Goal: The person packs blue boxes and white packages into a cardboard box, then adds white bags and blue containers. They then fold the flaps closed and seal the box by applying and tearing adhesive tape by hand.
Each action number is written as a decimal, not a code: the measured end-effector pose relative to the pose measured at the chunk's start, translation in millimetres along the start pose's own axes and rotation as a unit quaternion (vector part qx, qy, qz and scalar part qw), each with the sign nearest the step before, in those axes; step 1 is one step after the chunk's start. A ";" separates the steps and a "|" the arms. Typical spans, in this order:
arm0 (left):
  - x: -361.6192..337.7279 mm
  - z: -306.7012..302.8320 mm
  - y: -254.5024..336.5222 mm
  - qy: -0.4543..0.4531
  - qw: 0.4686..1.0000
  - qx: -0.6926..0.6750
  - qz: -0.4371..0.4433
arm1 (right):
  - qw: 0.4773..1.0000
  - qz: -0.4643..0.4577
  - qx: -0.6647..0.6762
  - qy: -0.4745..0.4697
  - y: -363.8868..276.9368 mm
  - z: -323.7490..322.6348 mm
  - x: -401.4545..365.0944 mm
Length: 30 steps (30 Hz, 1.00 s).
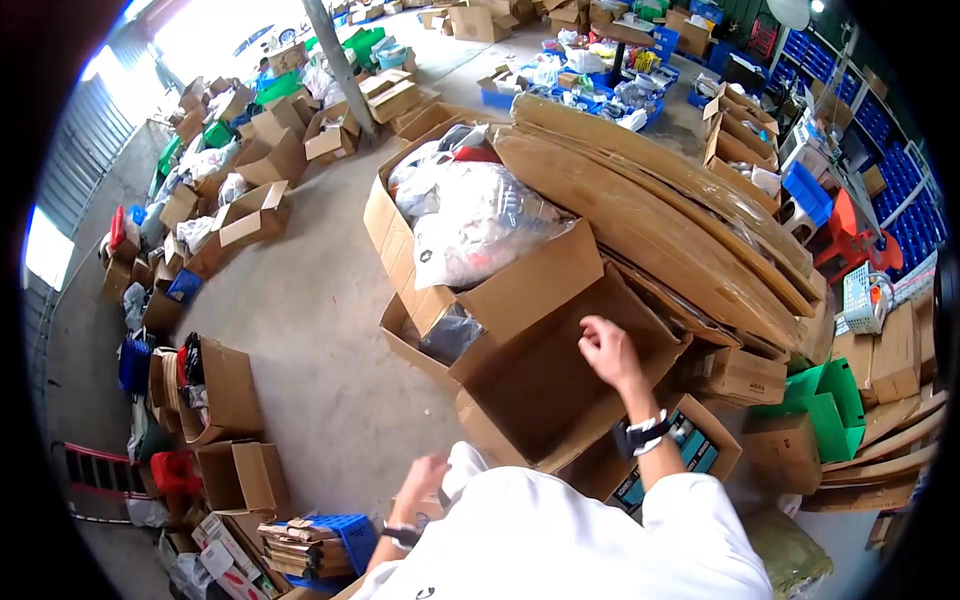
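Observation:
My right hand (608, 352) hangs over an open cardboard box (540, 375) whose brown inside shows. Its fingers are curled in, and I see nothing held in them. A dark watch (640, 434) is on that wrist. Low on the other side, my left hand (424, 474) is beside my white clothing, small and blurred, so its fingers cannot be made out. Just beyond the open box stands another cardboard box (535, 280), filled with a clear plastic bag of pale items (480, 225). A box with blue-green packages (697, 445) sits under my right forearm.
Long flattened cardboard sheets (640, 210) lean at the right of the boxes. A green bin (825, 405) and red chairs (850, 235) stand further right. Piled cartons (255, 215) line the left wall, and a metal post (340, 65) rises behind. Concrete floor (310, 320) lies to the left.

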<state>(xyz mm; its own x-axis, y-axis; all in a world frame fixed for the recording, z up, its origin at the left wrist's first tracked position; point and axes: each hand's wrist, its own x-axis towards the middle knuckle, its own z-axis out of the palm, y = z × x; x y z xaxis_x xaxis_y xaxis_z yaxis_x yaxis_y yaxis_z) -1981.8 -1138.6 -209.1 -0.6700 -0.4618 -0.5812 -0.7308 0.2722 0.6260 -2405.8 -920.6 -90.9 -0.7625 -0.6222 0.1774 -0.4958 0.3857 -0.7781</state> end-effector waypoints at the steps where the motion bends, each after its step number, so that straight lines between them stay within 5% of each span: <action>1: 20.1 -22.2 26.2 0.017 0.999 -0.016 0.021 | 1.000 0.007 0.010 -0.023 -1.3 19.8 -11.4; 5: 149.1 -98.8 103.5 0.117 0.975 -0.024 0.187 | 0.940 0.078 -0.118 -0.309 43.6 118.1 -110.3; 8: 244.3 -146.8 186.4 0.190 0.935 0.023 0.299 | 0.743 0.325 -0.052 -0.583 3.0 131.4 -130.0; 11: 320.1 -163.0 262.2 0.222 0.903 0.100 0.353 | 0.886 0.338 -0.071 -0.309 0.1 142.0 -195.0; 14: 388.2 -173.0 283.5 0.202 0.861 0.261 0.387 | 0.876 0.402 -0.110 -0.245 -31.7 147.1 -184.8; 16: 438.1 -174.9 274.1 0.194 0.844 0.198 0.459 | 0.847 0.465 -0.099 -0.240 -53.4 142.2 -161.8; 18: 465.7 -199.8 281.4 0.088 0.915 0.139 0.369 | 0.845 0.473 -0.106 -0.228 -57.6 147.7 -162.2; 19: 470.4 -220.5 285.3 0.103 0.913 0.073 0.388 | 0.852 0.470 -0.093 -0.211 -61.7 150.7 -161.8; 22: 458.8 -283.7 315.7 0.125 0.884 0.033 0.448 | 0.873 0.456 -0.067 -0.162 -72.1 151.7 -149.9; 24: 439.5 -313.3 332.0 0.126 0.900 -0.168 0.382 | 0.889 0.438 -0.060 -0.122 -86.7 147.4 -125.3; 26: 436.7 -344.8 338.1 0.165 0.817 -0.296 0.467 | 0.898 0.435 0.016 -0.068 -108.3 144.4 -99.9; 28: 338.1 -377.7 364.8 0.135 0.820 -0.321 0.455 | 0.908 0.408 0.085 -0.042 -114.1 146.3 -79.3; 29: 342.7 -376.1 341.4 0.176 0.811 -0.262 0.493 | 0.902 0.377 0.209 -0.019 -111.6 153.3 -68.6; 30: 314.8 -373.6 334.3 0.119 0.809 -0.235 0.525 | 0.882 0.339 0.329 0.005 -109.2 161.1 -56.6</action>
<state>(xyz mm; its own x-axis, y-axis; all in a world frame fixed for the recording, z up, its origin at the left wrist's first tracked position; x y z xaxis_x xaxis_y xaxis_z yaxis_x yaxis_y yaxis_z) -2388.1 -1508.4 11.4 -0.8042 -0.3489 0.4812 0.3931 0.2951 0.8709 -2241.6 -1037.2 -113.1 -0.7960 -0.3933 -0.4600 0.4207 0.1867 -0.8878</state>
